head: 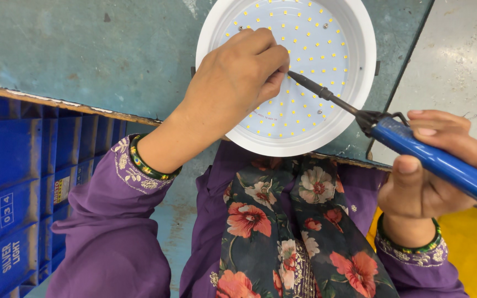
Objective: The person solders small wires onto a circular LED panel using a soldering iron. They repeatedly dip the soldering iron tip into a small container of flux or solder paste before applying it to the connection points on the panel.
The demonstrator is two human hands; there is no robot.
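1. two hands are at work over one round white led lamp panel [310, 83], which lies flat on the far part of the teal bench [84, 55], its near rim hanging just over the bench edge above my lap.
2. my left hand [233, 83] rests on the panel's left half, fingers pinched shut near the middle of the disc; whatever they pinch is too small for me to tell.
3. my right hand [437, 165] is wrapped closed around the blue handle of a soldering iron [393, 135], at the right, off the bench edge.
4. the iron's dark tip reaches left and far, ending right beside the left fingertips, on or just above the dotted board; i cannot tell if it touches.
5. i judge this the soldering step at one spot near the centre.
6. the next move, as i read it, calls for a steady tip, a still left pinch, and fingers kept clear of the hot tip.
7. a blue crate [23, 193] stands at the near left.
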